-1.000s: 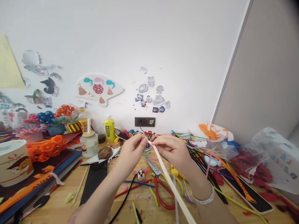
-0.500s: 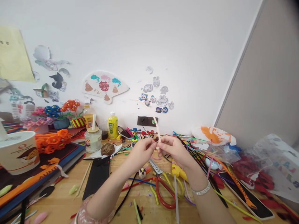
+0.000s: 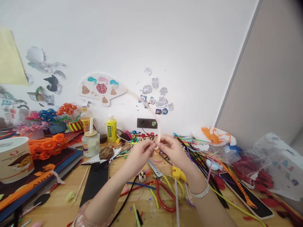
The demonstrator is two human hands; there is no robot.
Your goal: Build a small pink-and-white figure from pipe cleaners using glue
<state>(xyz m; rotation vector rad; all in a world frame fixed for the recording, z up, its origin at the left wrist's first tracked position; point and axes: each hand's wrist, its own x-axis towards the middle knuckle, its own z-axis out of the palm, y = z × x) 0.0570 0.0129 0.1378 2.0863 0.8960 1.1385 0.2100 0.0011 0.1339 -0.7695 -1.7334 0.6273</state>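
Observation:
Between my hands is a pale peach pipe cleaner (image 3: 158, 124), its long free end curving up and to the left in front of the wall. My left hand (image 3: 142, 153) pinches its lower end with thumb and forefinger. Right beside it, my right hand (image 3: 171, 150) grips the same end, fingertips nearly touching the left ones. The small part at the fingertips is mostly hidden. Below the hands lie red-handled scissors (image 3: 163, 192), a yellow hot glue gun (image 3: 178, 173) and a small black-and-white ball (image 3: 142, 176).
At left stand a paper cup (image 3: 16, 160), orange pipe-cleaner flowers (image 3: 50, 146), a glass jar (image 3: 91, 145) and a yellow bottle (image 3: 111, 127). A dark phone (image 3: 94, 181) lies near my left forearm. Right are loose pipe cleaners, another phone (image 3: 247, 195) and plastic bags (image 3: 279, 167).
The view has shifted slightly, so the scene sits a little further left. Both hands stay together on the pipe cleaner, whose free end now looks blurred and swings higher to the left.

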